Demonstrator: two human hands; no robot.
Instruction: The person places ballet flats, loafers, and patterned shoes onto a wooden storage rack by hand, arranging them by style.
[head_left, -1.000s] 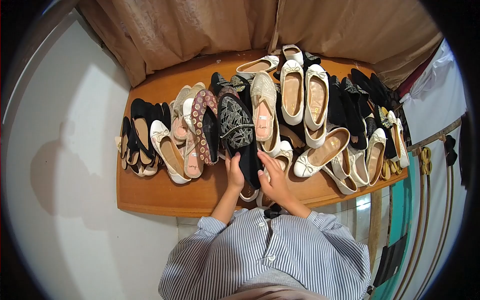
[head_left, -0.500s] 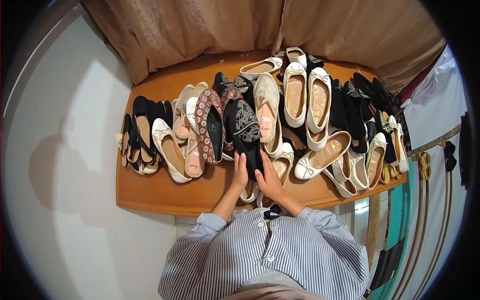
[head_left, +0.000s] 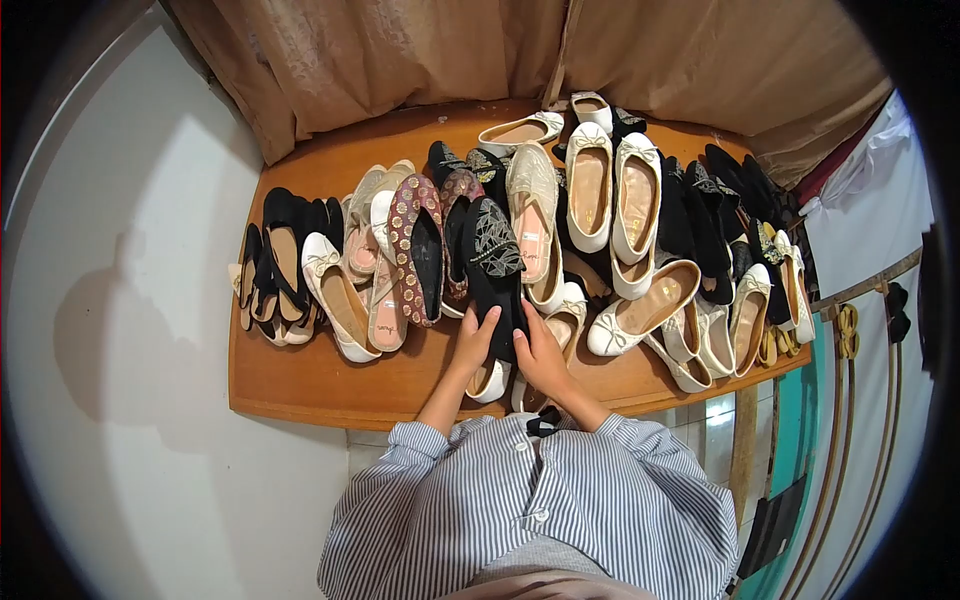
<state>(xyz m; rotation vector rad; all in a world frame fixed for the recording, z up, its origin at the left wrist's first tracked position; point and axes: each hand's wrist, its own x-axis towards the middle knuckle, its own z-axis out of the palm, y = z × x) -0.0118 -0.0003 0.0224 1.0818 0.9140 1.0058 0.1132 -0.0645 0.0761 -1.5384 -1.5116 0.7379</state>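
Observation:
A black shoe with a silvery patterned toe (head_left: 494,245) is held between my two hands, its toe pointing away from me. My left hand (head_left: 476,338) grips the heel end from the left, thumb on top. On the other side my right hand (head_left: 538,352) holds the same end, thumb along the edge. A maroon shoe with flower dots (head_left: 416,240) lies to the left of the held shoe. Just right of it is a beige slipper (head_left: 533,190). White flat shoes (head_left: 485,383) sit partly hidden beneath my hands.
Several more shoes crowd the wooden table (head_left: 300,390), with white bow flats (head_left: 590,190) in the middle and black shoes (head_left: 287,240) at the left. Brown curtains (head_left: 400,60) hang behind. A rail with hanging straps (head_left: 865,285) stands at the right.
The black shoe has tilted slightly in my hands, its toe now a little narrower to the view. Both hands have shifted slightly around its heel end.

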